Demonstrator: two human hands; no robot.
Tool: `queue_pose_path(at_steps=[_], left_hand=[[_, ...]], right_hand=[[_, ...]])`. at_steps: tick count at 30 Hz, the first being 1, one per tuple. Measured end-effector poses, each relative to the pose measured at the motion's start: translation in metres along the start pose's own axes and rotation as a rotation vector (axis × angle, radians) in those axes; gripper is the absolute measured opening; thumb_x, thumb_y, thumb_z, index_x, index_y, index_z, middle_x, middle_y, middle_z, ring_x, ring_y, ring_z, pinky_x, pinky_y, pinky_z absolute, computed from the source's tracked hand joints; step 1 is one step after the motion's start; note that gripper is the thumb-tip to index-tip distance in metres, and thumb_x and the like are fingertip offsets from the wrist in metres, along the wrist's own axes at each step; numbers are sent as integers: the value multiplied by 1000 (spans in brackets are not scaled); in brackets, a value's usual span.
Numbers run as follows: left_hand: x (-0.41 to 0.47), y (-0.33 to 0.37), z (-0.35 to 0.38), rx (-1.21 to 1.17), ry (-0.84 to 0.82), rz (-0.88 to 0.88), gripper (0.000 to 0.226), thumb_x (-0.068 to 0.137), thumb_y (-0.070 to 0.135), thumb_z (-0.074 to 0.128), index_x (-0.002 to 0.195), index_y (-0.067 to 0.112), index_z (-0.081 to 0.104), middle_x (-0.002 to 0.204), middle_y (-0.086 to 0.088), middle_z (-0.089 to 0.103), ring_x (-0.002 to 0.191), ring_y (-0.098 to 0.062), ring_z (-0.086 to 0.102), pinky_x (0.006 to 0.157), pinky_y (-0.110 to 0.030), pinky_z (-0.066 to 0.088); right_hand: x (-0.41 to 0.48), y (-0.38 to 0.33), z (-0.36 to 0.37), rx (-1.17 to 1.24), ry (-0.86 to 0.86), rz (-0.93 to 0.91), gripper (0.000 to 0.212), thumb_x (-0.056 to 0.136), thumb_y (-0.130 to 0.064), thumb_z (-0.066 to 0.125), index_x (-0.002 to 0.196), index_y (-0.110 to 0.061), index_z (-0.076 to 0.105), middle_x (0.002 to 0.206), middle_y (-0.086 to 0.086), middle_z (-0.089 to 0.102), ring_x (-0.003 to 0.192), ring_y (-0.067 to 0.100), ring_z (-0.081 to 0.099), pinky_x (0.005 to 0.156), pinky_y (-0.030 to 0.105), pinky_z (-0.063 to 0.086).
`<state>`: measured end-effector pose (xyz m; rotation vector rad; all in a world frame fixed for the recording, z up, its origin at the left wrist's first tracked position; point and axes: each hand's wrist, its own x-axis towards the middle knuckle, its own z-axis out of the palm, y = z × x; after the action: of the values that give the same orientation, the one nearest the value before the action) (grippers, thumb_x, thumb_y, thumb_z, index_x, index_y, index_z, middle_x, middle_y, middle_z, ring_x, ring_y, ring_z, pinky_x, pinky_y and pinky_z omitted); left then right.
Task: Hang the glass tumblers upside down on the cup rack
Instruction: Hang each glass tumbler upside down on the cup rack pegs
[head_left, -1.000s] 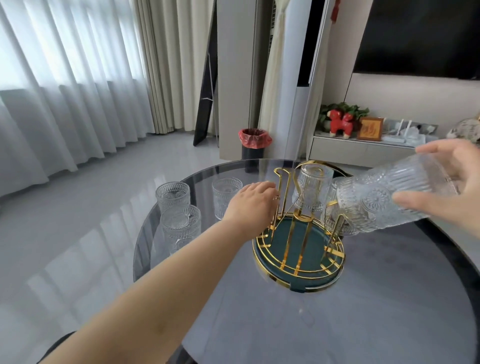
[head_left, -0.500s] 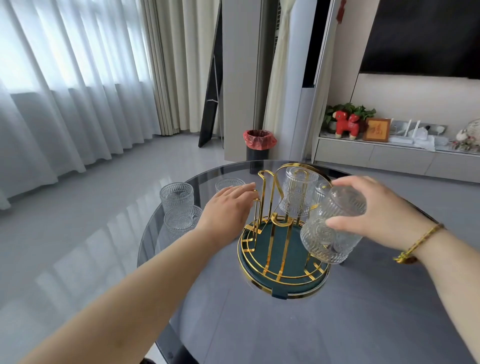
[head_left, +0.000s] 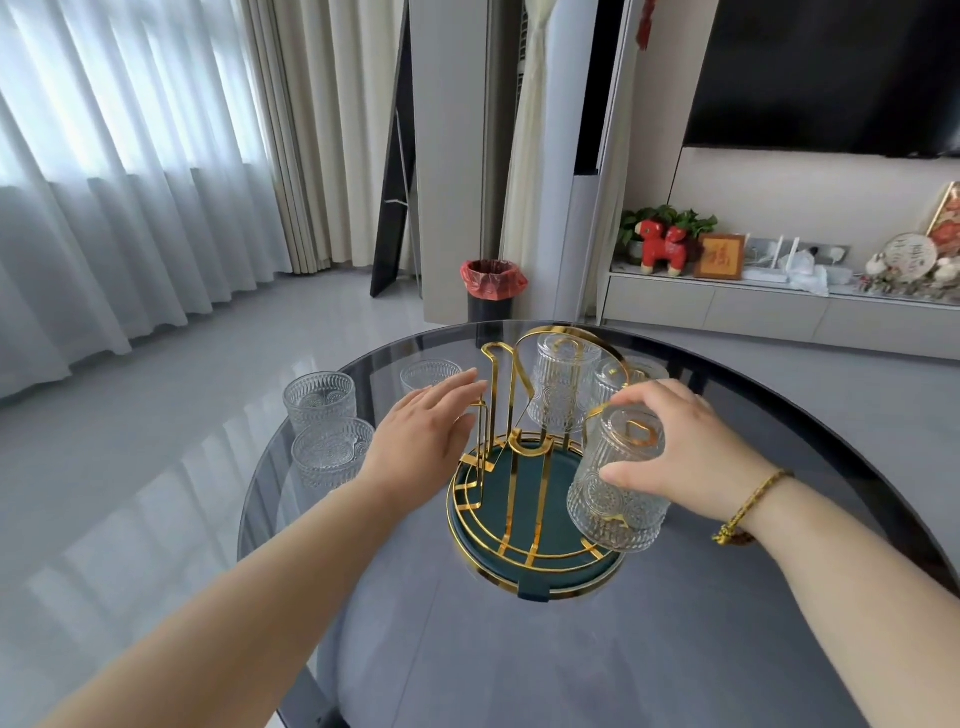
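A gold wire cup rack (head_left: 511, 415) on a round dark green tray (head_left: 540, 584) stands mid-table. My right hand (head_left: 675, 452) grips a ribbed glass tumbler (head_left: 615, 499) upside down over a gold prong at the rack's right side. Two more tumblers hang inverted at the back, one (head_left: 561, 389) central and one (head_left: 613, 382) partly hidden behind my right hand. My left hand (head_left: 426, 441) rests flat against a prong on the rack's left, fingers extended. Three upright tumblers stand on the table to the left: one far (head_left: 319, 400), one nearer (head_left: 332, 457), one (head_left: 428, 374) behind my left hand.
The round smoked-glass table (head_left: 571, 649) has its left edge close to the upright tumblers. Beyond the table stand a bin with a red liner (head_left: 491, 291), a low white cabinet (head_left: 769, 306) with ornaments, and sheer curtains on the left.
My right hand brought the tumbler in from the right, turned it mouth down and lowered it over the right prong. My left hand stayed on the rack's left side.
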<state>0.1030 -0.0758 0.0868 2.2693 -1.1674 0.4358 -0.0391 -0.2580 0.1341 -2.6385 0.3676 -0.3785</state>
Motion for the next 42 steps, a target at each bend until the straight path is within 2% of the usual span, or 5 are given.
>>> queue_pose_path(at_steps=[19, 26, 35, 39, 42], left_hand=[[12, -6, 8, 21, -28, -50, 40, 96, 23, 36, 135, 23, 29, 147, -1, 33, 133, -21, 31, 109, -37, 20], [-57, -9, 13, -126, 112, -39, 41, 90, 22, 45, 130, 15, 39, 137, 6, 30, 123, -13, 33, 100, -36, 27], [-130, -51, 5, 27, 79, -228, 69, 90, 57, 18, 80, 13, 71, 94, -5, 74, 86, -17, 66, 72, -27, 47], [-135, -66, 3, 64, 45, -426, 9, 78, 16, 67, 77, 8, 72, 92, -10, 74, 82, -28, 69, 68, -38, 54], [-133, -71, 5, 68, 0, -498, 14, 62, -2, 79, 70, 7, 71, 85, -11, 74, 78, -31, 69, 68, -41, 53]], right_hand=[[5, 0, 7, -71, 70, 0, 57, 72, -28, 65, 123, -23, 41, 136, 2, 37, 125, 22, 24, 103, 36, 26], [-33, -27, 31, -83, 634, -288, 25, 71, -18, 59, 91, -3, 62, 99, 18, 63, 103, 23, 43, 93, 26, 30], [-56, -60, 148, 253, 246, -407, 29, 68, -16, 62, 96, -13, 56, 98, 11, 66, 100, 7, 47, 92, 15, 35], [-34, -73, 182, 413, 37, -195, 52, 77, -22, 62, 123, -14, 40, 130, 3, 42, 124, 10, 36, 99, 5, 21], [-8, -84, 203, 499, -27, -59, 71, 77, -28, 62, 134, -21, 21, 139, -1, 30, 129, 10, 27, 101, 14, 22]])
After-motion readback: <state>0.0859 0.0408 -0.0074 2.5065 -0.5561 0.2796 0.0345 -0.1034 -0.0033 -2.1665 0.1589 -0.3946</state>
